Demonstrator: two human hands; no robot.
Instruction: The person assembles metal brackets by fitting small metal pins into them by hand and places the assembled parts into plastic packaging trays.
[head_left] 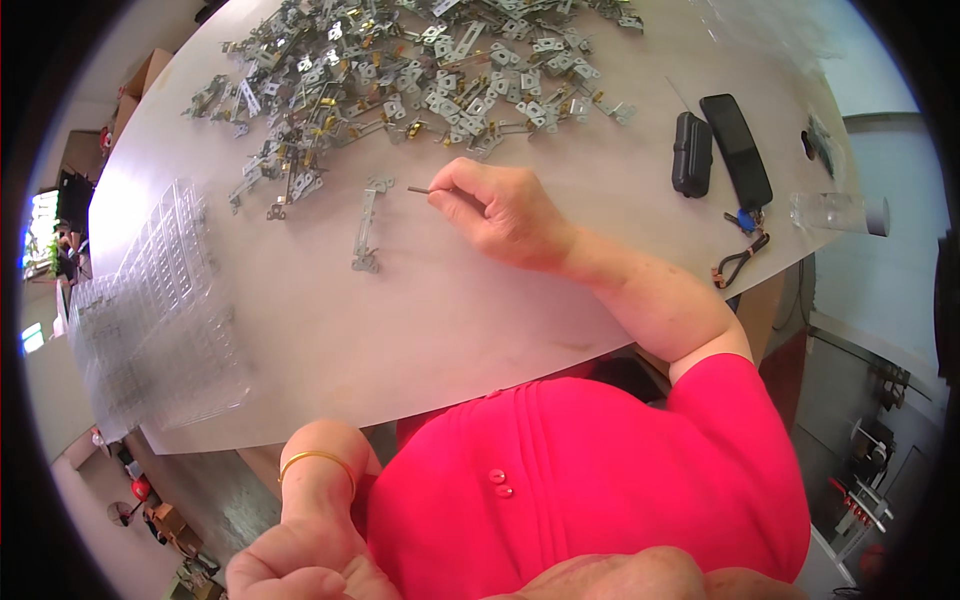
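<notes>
My right hand (505,215) is over the table, its thumb and fingers pinched on a thin dark metal rod (418,190) whose end sticks out to the left. Just left of that rod, a long flat metal bracket (367,225) with wider ends lies alone on the tabletop. My left hand (300,562), below a gold bangle, is drawn back off the table at the lower left. Its fingers are curled in, and whatever they hold, if anything, is hidden. A big heap of small metal brackets (480,95), some with brass-coloured parts, spreads across the far side.
Clear plastic trays (160,310) are stacked at the table's left. On the right lie a black case (691,155), a black phone (737,150) and keys with a dark strap (742,258). A clear cylindrical container (835,213) rests by the right edge of the pale table (450,320).
</notes>
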